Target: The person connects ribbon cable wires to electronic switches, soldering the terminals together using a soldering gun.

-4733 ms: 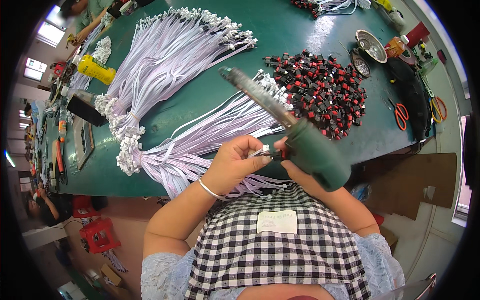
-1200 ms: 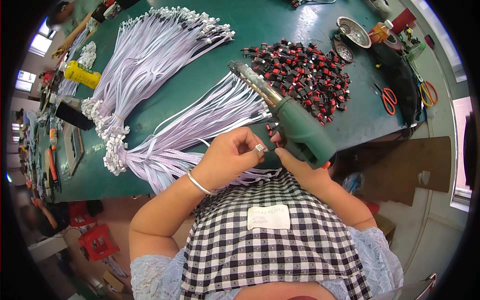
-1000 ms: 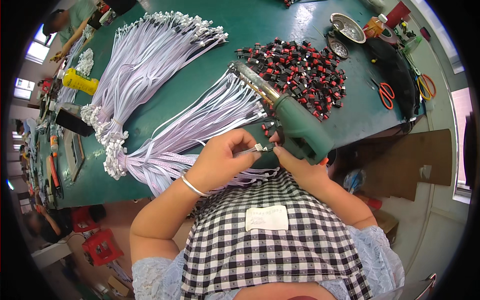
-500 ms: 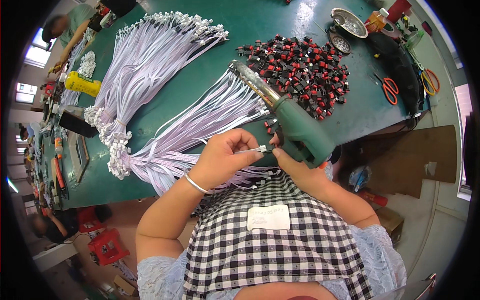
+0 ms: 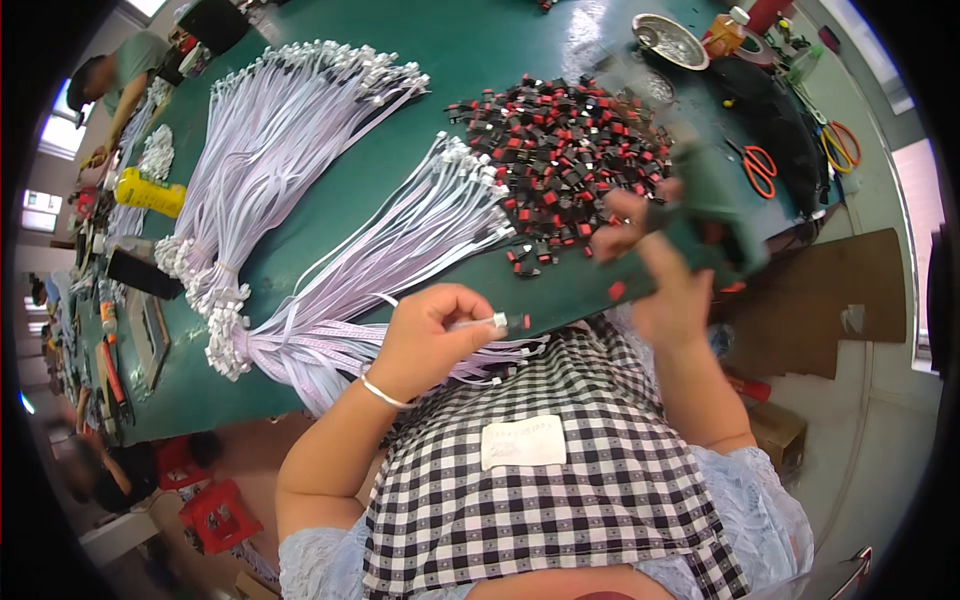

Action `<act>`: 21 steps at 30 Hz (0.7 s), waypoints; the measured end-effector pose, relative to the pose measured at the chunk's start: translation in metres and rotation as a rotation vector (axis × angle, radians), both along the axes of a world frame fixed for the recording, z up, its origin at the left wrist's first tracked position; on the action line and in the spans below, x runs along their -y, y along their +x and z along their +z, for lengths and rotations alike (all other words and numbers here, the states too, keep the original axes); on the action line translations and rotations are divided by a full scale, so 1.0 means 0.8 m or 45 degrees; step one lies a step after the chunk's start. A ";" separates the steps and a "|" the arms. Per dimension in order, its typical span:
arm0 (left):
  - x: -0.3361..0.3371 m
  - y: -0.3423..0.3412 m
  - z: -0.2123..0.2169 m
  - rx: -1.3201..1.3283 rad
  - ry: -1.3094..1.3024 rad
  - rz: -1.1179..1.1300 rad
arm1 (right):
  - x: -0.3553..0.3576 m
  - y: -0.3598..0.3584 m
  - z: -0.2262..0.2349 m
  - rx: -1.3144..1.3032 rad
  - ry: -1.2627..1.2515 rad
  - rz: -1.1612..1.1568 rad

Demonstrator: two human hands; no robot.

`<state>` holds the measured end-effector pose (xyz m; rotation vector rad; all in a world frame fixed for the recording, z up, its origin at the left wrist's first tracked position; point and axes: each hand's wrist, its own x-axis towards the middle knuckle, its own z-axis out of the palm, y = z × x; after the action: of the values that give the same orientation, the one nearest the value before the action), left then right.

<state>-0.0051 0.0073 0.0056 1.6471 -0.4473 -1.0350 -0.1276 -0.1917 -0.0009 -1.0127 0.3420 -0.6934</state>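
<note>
A flat white cable runs into my left hand, which pinches it near its white plug. A small black and red part sits at the plug's tip. My right hand is smeared by motion, its fingers curled about the handle of a green pistol-shaped tool. That tool's metal barrel is too blurred to make out clearly. Just left of the right hand shows a loose red piece; whether it lies on the table I cannot tell. Beyond both hands spreads a heap of black and red switch-like parts.
Bundled white ribbon cables cover the left of the green table, with another bundle nearer. A yellow bottle lies beyond them. Orange-handled scissors, a metal bowl and a black bag are at the right. Another person works far left.
My right hand has swung away from the plug, up and to the right, carrying the green tool. My left hand has shifted slightly left and down, still pinching the cable.
</note>
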 end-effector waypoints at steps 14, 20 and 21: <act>-0.013 -0.033 -0.020 1.335 -0.194 -0.491 | 0.076 0.051 -0.004 -0.313 -1.852 -0.252; -0.035 -0.048 -0.020 1.392 -0.233 -0.720 | 0.070 0.061 -0.026 -0.440 -2.147 -0.232; -0.034 -0.048 -0.020 1.365 -0.260 -0.674 | 0.071 0.064 -0.028 -0.449 -2.152 -0.242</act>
<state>-0.0436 0.0343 -0.0104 1.8246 -1.6974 -0.3319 -0.0761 -0.2488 -0.0230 -2.7510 0.0785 -0.9418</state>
